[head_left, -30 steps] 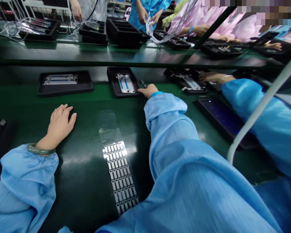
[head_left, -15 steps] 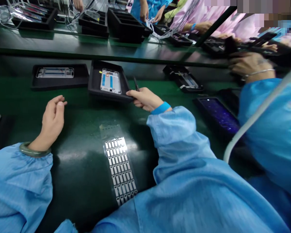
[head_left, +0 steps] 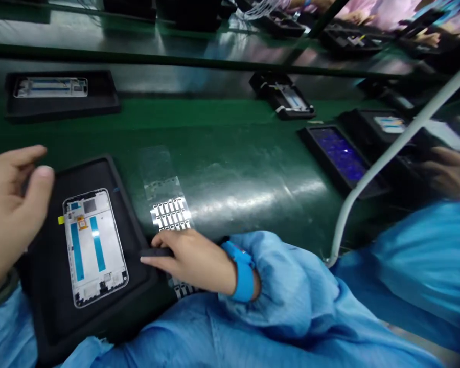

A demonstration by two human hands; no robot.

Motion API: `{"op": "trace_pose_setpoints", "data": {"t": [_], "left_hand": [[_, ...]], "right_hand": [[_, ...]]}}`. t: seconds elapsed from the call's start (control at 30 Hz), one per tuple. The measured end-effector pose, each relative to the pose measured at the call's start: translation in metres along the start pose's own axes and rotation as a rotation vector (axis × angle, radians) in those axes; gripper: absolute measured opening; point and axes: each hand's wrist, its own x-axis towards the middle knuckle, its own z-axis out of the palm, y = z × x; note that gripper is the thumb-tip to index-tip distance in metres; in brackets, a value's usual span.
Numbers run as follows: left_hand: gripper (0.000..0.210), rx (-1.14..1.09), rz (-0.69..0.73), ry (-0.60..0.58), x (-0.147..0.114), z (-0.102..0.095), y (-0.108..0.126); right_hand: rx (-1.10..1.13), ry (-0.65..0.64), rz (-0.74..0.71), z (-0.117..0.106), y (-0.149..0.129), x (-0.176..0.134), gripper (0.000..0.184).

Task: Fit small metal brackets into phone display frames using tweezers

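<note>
A black tray (head_left: 134, 286) lies in front of me, holding a phone frame (head_left: 88, 248) with two blue strips, an orange flex piece and a yellow tab at its left edge. My right hand (head_left: 193, 258) pinches the tray's right rim between thumb and fingers. The dark tool seen in that hand earlier cannot be made out. My left hand (head_left: 17, 204) hovers by the tray's upper left side, fingers apart, holding nothing. Right of the tray, partly under my right hand, is a clear sheet (head_left: 172, 212) with rows of small silver stickers.
Another black tray with a phone frame (head_left: 51, 87) stands at the back left, one more (head_left: 291, 97) at the back centre. A tray with a purple-blue surface (head_left: 339, 151) lies right, beside a pale curved tube (head_left: 383, 158). A co-worker's hand (head_left: 454, 171) is at far right.
My right hand has brought the tray with the phone frame from the back of the green surface down to the front left. My left hand has moved left and nearer, and the view has tilted down.
</note>
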Motion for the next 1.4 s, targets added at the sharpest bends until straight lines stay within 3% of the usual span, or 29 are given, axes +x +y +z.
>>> {"op": "trace_pose_setpoints", "data": {"t": [0.07, 0.13, 0.2, 0.27, 0.4, 0.57, 0.83, 1.07, 1.2, 1.4], "left_hand": [[0.045, 0.032, 0.169, -0.028, -0.004, 0.008, 0.007], [0.043, 0.008, 0.390, -0.226, -0.010, 0.021, 0.015], [0.046, 0.030, 0.557, -0.380, -0.018, 0.038, 0.027], [0.050, 0.114, 0.642, -0.447, -0.025, 0.057, 0.038], [0.057, 0.302, 0.681, -0.397, -0.033, 0.087, 0.055], [0.054, 0.377, 0.695, -0.336, -0.036, 0.095, 0.061], [0.026, 0.140, 0.617, -0.361, -0.036, 0.088, 0.064], [0.030, -0.146, 0.313, -0.431, -0.027, 0.085, 0.061], [0.030, -0.227, 0.167, -0.490, -0.023, 0.081, 0.064], [0.028, -0.279, 0.100, -0.587, -0.017, 0.076, 0.068]], "right_hand": [[-0.038, 0.160, -0.156, -0.018, 0.016, 0.002, 0.026], [-0.066, 0.325, -0.268, -0.036, 0.037, 0.005, 0.019], [-0.088, 0.363, -0.296, -0.046, 0.056, 0.008, 0.024], [-0.161, 0.286, -0.263, -0.046, 0.070, 0.009, 0.032], [-0.300, 0.142, -0.208, -0.035, 0.076, 0.008, 0.036], [-0.280, 0.210, -0.243, -0.028, 0.076, 0.007, 0.032], [0.103, 0.289, -0.330, -0.022, 0.074, 0.012, 0.015], [0.626, 0.353, 0.013, -0.020, 0.057, 0.018, 0.026], [0.771, 0.302, -0.016, -0.020, 0.056, 0.021, 0.020], [0.822, 0.296, -0.055, -0.022, 0.057, 0.023, 0.015]]}}
